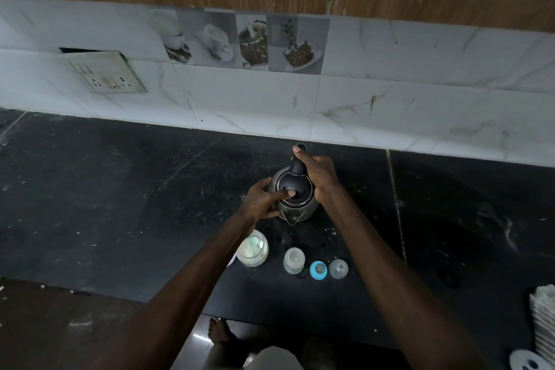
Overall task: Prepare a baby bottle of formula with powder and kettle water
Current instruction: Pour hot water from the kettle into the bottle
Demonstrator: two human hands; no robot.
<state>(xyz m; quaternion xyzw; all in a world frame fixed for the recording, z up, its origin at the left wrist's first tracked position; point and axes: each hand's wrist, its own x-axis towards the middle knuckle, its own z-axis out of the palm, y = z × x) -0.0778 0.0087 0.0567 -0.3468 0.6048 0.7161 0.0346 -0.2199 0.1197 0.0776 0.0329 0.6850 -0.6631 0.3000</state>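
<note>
The black counter (120,204) runs wide under me, and on it, near the tiled wall (390,105), stands the kettle (295,206), its spout pointing back toward me. My right hand (318,173) is wrapped around the kettle's handle (298,164), fingers closed tight on it with the thumb lying along the top. My left hand (264,197) cups the kettle's side, and its thumb presses on the lid (294,186); the other fingers curl against the metal body. Closer to me sits the jar of powder (253,248), partly behind my left forearm, then the open bottle (294,260) standing upright, and just beside it to the right the blue ring (318,270) and the clear cap (338,269), each a little apart. I judge I am working the lid or steadying the kettle before lifting to pour, and the bottle looks empty, though I cannot be sure. If the water is hot, my left fingers on the bare metal could burn, and steam could catch my thumb if the lid springs open. The bottle's mouth is narrow, so a quick tilt could splash past it or knock it over, and my forearm could clip the jar.
</note>
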